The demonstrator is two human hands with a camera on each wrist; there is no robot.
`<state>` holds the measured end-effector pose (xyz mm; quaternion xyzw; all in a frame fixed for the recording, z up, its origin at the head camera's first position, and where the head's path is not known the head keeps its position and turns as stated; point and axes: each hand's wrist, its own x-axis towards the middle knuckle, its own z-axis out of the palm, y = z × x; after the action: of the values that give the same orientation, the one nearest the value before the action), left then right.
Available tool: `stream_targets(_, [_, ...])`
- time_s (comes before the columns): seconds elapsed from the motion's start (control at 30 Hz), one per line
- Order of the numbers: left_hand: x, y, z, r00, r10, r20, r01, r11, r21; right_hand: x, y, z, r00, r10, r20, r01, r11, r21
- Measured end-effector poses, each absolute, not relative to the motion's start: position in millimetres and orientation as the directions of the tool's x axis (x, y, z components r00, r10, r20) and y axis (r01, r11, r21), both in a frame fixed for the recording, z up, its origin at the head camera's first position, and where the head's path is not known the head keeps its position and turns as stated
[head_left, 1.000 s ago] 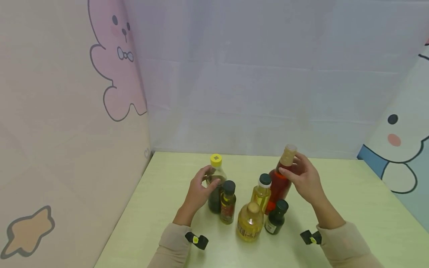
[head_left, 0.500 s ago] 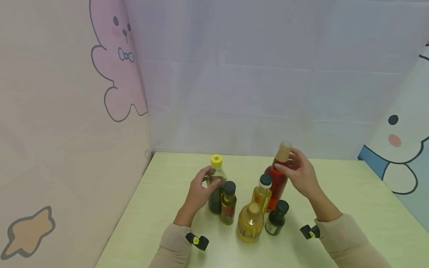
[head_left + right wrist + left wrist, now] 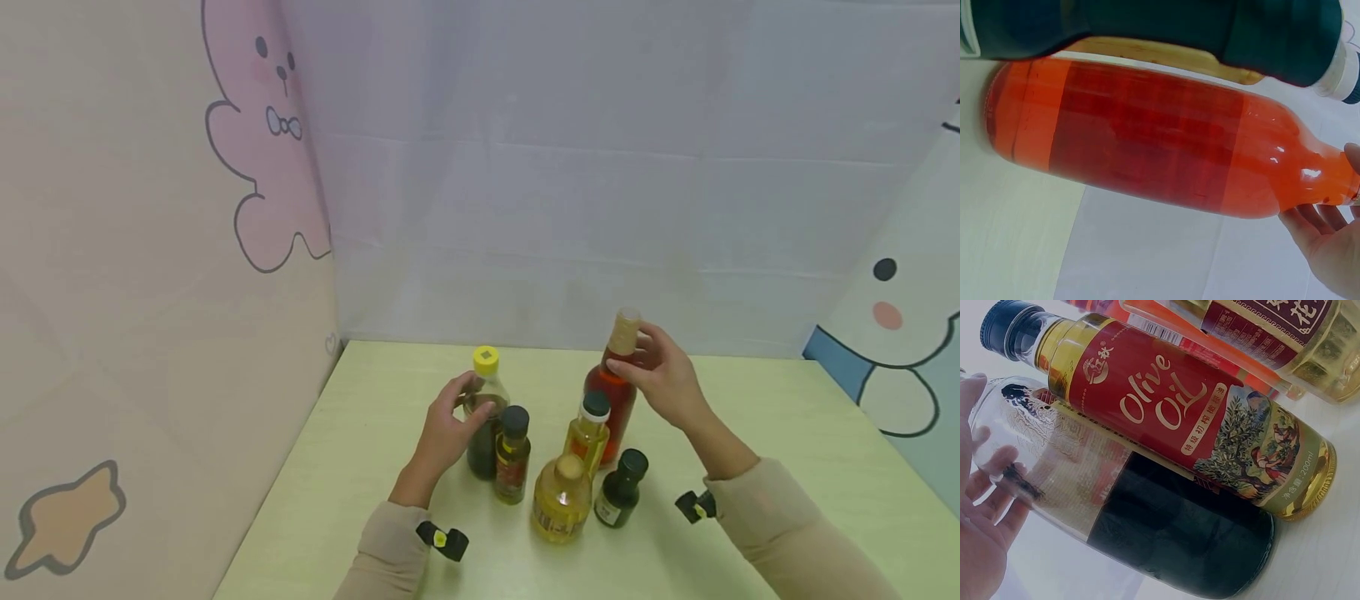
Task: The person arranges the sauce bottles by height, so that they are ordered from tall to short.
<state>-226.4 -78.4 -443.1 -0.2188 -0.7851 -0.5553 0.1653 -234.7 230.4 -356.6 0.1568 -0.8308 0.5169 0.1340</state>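
Clock is centred on the squat yellow bottle, 12 pointing away from the person. Nearest: beige sleeves [image 3: 390, 546] at about 8 and 3, each with a small black device [image 3: 442, 540] at the cuff. Squat yellow bottle [image 3: 561, 507] with pale stopper stands upright on the pale table [image 3: 360, 442]. Small dark bottle [image 3: 617, 493], dark green cap, white label, just beside it toward 3. Olive oil bottle [image 3: 510, 473], black cap, red label, toward 10; "200ml" readable in the left wrist view. Yellow oil bottle [image 3: 577, 442], green cap with white collar, at 1, just behind the squat one. Dark-liquid bottle [image 3: 480, 450], yellow cap, at 10, right beside the olive oil; can't tell if the two touch. Left hand [image 3: 448, 425] wraps its upper part, thumb on the front, fingers curled behind the clear glass. Red bottle [image 3: 621, 412] with pale neck wrap at 1, farthest of the set, partly behind the yellow oil. Right hand [image 3: 670, 383] clamps its neck, thumb near side, fingers curled round. Can't tell if its base touches the table. Far back: plain pale cloth [image 3: 525, 183] at 12, pink cartoon animal [image 3: 266, 217] at 10, white cartoon face [image 3: 900, 325] at 2.
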Motion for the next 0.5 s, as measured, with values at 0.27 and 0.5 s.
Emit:
stream_targets(0.27, [-218, -77, -430, -0.861, 0.152, 0.485, 0.508, 0.301, 0.807, -244, 223, -350, -0.923, -0.168, 0.345, -0.384, 0.411, -0.827])
stream_targets(0.5, [-203, -74, -409, -0.868, 0.155, 0.471, 0.496, 0.293, 0.817, -250, 213, -345, -0.927, -0.186, 0.327, -0.375, 0.379, -0.846])
